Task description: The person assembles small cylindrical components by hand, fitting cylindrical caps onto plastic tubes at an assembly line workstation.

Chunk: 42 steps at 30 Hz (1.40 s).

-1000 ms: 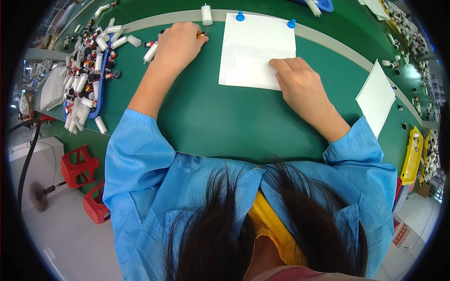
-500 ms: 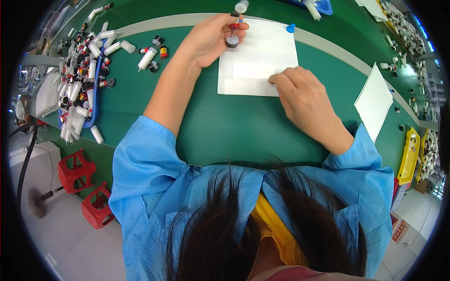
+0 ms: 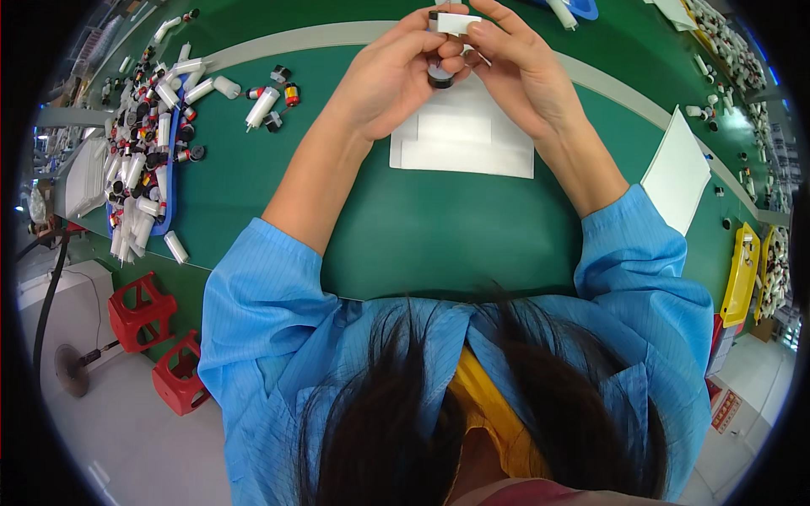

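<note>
Workbench (image 3: 253, 194) of green mat, wide and mostly bare between the sleeves and the white sheet (image 3: 464, 139); curved pale strip along the far side. Second white sheet (image 3: 679, 177) lying well to the right, near the edge, yellow tray (image 3: 742, 270) beyond it. Heap of white tubes and small black and red parts (image 3: 139, 169) crowding the left edge in a blue tray, a few strays (image 3: 266, 101) scattered nearer the middle. Open mat between that heap and the sheet. Red stools (image 3: 143, 308) on the floor below the left edge.

Half a second back: left hand alone over the sheet with a small part, right hand flat on the paper. Now both raised together above the sheet's far edge.

Left hand (image 3: 388, 80) curled, fingers closed around a small black round part (image 3: 440, 76). Right hand (image 3: 519, 76) with thumb and forefinger pinched on a white cylinder (image 3: 456, 22), held sideways just above the black part, the two hands touching at the fingertips.
</note>
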Available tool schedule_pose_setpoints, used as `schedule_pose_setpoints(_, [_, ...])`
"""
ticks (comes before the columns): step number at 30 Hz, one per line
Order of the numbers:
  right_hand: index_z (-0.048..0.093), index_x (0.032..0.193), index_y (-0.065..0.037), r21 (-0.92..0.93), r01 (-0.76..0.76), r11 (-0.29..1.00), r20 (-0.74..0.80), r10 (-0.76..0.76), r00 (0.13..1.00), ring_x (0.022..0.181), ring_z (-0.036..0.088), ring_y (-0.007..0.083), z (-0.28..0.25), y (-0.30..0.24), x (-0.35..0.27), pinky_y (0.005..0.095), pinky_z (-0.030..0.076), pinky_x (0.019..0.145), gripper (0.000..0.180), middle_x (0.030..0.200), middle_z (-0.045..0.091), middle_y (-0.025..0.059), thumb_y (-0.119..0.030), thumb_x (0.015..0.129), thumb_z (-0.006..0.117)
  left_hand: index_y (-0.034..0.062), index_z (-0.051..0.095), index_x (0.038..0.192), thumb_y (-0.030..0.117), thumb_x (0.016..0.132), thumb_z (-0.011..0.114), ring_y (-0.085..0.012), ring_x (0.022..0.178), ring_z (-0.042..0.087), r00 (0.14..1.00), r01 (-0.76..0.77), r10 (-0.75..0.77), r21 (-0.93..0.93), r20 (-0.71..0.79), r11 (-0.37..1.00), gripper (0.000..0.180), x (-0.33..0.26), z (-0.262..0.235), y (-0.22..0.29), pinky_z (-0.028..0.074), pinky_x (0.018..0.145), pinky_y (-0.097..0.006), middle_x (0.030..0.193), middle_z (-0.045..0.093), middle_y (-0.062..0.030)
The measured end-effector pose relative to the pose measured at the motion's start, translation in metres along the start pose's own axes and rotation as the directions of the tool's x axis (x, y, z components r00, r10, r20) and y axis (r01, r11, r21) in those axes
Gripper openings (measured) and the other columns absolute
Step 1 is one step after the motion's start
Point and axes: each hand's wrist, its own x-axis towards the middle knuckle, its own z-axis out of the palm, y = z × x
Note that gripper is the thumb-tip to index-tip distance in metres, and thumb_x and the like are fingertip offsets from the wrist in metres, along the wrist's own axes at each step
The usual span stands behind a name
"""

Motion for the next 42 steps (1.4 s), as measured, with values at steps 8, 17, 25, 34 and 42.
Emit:
schedule_pose_setpoints(8, [0.041, 0.119, 0.0, -0.217, 0.008, 0.976, -0.085, -0.027, 0.996, 0.088, 0.055, 0.0123, -0.01, 0.004, 0.0, 0.0278, 0.039, 0.081, 0.05, 0.09, 0.063, 0.0061, -0.014, 0.08, 0.068, 0.0005, 0.046, 0.118, 0.014, 0.095, 0.039, -0.012, 0.073, 0.04, 0.998, -0.045, 0.042, 0.078, 0.039, 0.996, 0.028, 0.003, 0.006, -0.004, 0.039, 0.075, -0.029, 0.075, 0.042, -0.0007])
schedule_pose_setpoints(17, [0.036, 0.129, 0.002, -0.484, 0.105, 0.869, -0.075, -0.16, 0.984, 0.096, 0.056, 0.0183, -0.004, 0.0, -0.001, 0.0328, 0.041, 0.09, 0.065, 0.101, 0.06, 0.0104, -0.015, 0.078, 0.072, 0.0013, 0.04, 0.13, 0.035, 0.1, 0.027, -0.0072, 0.057, 0.037, 0.958, 0.161, -0.08, -0.29, 0.274, 0.943, 0.047, -0.003, 0.006, -0.007, 0.046, 0.085, -0.035, 0.064, 0.032, 0.0072])
schedule_pose_setpoints(25, [0.047, 0.129, -0.005, -0.705, 0.003, 0.709, 0.07, 0.066, 0.995, 0.081, 0.061, 0.0115, -0.004, -0.055, 0.001, 0.0261, 0.048, 0.075, 0.057, 0.088, 0.066, 0.0074, -0.005, 0.076, 0.069, -0.0036, 0.05, 0.114, 0.048, 0.098, 0.02, -0.0221, 0.091, 0.059, 0.978, 0.205, -0.173, 0.395, -0.115, 0.895, 0.062, 0.0, 0.015, -0.021, 0.047, 0.088, -0.034, 0.097, 0.06, -0.0113])
schedule_pose_setpoints(34, [0.052, 0.116, -0.003, -0.923, -0.197, -0.331, -0.081, -0.334, 0.939, 0.085, 0.064, 0.0236, -0.046, -0.162, 0.094, 0.0328, 0.05, 0.076, 0.05, 0.091, 0.067, 0.0149, -0.017, 0.073, 0.073, -0.0003, 0.059, 0.106, 0.02, 0.093, 0.05, -0.0095, 0.075, 0.054, 0.942, -0.013, 0.145, 0.399, -0.303, 0.917, 0.025, 0.005, -0.016, -0.009, 0.044, 0.071, -0.023, 0.087, 0.06, -0.0022])
schedule_pose_setpoints(42, [0.053, 0.125, -0.013, -0.986, -0.084, -0.146, -0.044, -0.259, 0.965, 0.096, 0.061, 0.0191, -0.175, -0.133, 0.093, 0.029, 0.046, 0.085, 0.044, 0.107, 0.064, 0.0103, -0.019, 0.083, 0.063, 0.0035, 0.064, 0.095, 0.01, 0.085, 0.055, -0.0236, 0.074, 0.062, 0.834, 0.22, 0.552, 0.93, -0.024, -0.293, 0.014, -0.05, -0.077, 0.06, 0.049, 0.068, -0.032, 0.089, 0.064, -0.0119])
